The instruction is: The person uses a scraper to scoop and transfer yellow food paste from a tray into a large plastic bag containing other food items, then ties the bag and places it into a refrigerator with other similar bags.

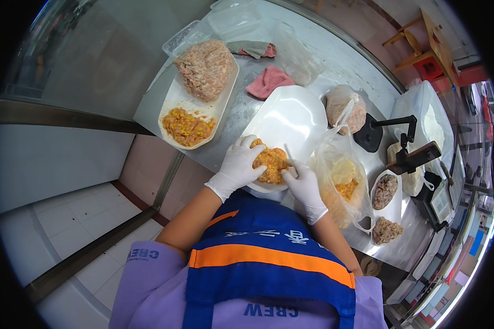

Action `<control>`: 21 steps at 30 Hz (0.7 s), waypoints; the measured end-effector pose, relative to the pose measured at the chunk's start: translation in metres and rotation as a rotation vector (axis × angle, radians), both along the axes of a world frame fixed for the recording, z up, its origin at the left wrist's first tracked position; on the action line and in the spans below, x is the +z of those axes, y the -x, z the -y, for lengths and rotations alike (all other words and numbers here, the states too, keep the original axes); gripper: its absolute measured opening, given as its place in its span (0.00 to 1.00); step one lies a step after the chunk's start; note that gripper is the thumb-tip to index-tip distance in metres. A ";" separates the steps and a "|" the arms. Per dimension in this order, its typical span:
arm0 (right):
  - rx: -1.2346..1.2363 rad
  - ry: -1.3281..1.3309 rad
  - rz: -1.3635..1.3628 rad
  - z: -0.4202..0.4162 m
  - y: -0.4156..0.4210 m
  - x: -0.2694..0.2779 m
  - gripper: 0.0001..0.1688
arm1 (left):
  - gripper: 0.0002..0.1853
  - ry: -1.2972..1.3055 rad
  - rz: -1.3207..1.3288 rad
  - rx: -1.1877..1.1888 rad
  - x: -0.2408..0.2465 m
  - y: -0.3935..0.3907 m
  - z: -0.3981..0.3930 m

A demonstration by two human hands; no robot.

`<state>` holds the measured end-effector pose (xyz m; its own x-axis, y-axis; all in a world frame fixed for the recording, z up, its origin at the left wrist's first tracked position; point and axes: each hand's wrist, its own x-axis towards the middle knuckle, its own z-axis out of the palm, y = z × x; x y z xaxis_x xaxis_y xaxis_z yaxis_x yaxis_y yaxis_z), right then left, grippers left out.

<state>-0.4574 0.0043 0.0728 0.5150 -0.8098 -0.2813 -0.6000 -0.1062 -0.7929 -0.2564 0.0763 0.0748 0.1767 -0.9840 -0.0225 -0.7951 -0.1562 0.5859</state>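
Note:
A lump of orange minced meat with corn (271, 166) rests at the near end of a white plastic tray (290, 111). My left hand (241, 162), in a white glove, is curled against the lump's left side, thumb and fingers pressing into it. On the other side, my gloved right hand (304, 185) grips a thin, flat tool (288, 153), mostly hidden by the fingers, and its fingertips touch the lump. Just right of that hand, an open clear plastic bag (341, 181) holds more of the orange mixture.
A second white tray (220, 119) at left carries a big block of minced meat (206, 68) and loose corn mixture (188, 126). Pink cloth (268, 82) lies behind. At right stand bagged mince (346, 109), a phone stand (405, 158) and a tray with two dark meat lumps (385, 191).

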 end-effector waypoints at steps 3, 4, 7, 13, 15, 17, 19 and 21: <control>0.130 0.039 0.005 -0.003 0.002 -0.013 0.20 | 0.24 -0.074 -0.018 -0.063 -0.001 0.000 -0.002; 0.131 0.005 -0.005 -0.004 0.003 -0.011 0.20 | 0.24 -0.081 -0.026 -0.072 0.000 -0.002 -0.005; 0.119 -0.096 -0.012 -0.004 0.007 -0.009 0.20 | 0.24 -0.047 -0.020 -0.064 -0.001 -0.002 -0.012; 0.018 -0.095 0.117 0.014 0.021 0.001 0.20 | 0.23 0.096 -0.140 0.168 0.008 0.003 -0.024; 0.075 -0.089 0.289 0.021 0.023 -0.006 0.18 | 0.22 0.171 -0.108 0.291 0.010 -0.008 -0.040; 0.172 -0.137 0.343 0.028 0.024 -0.008 0.17 | 0.21 0.218 -0.020 0.448 0.009 -0.024 -0.060; 0.300 -0.220 0.298 0.035 0.010 0.011 0.16 | 0.19 0.244 -0.089 0.571 0.005 -0.046 -0.088; 0.395 -0.107 0.258 0.038 -0.017 0.039 0.14 | 0.21 0.108 0.004 0.589 0.005 -0.079 -0.113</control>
<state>-0.4407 -0.0338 0.1117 0.8409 -0.5121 -0.1749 -0.3127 -0.1961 -0.9294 -0.1778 0.1894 0.0799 0.6931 -0.7171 0.0736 -0.5950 -0.5114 0.6201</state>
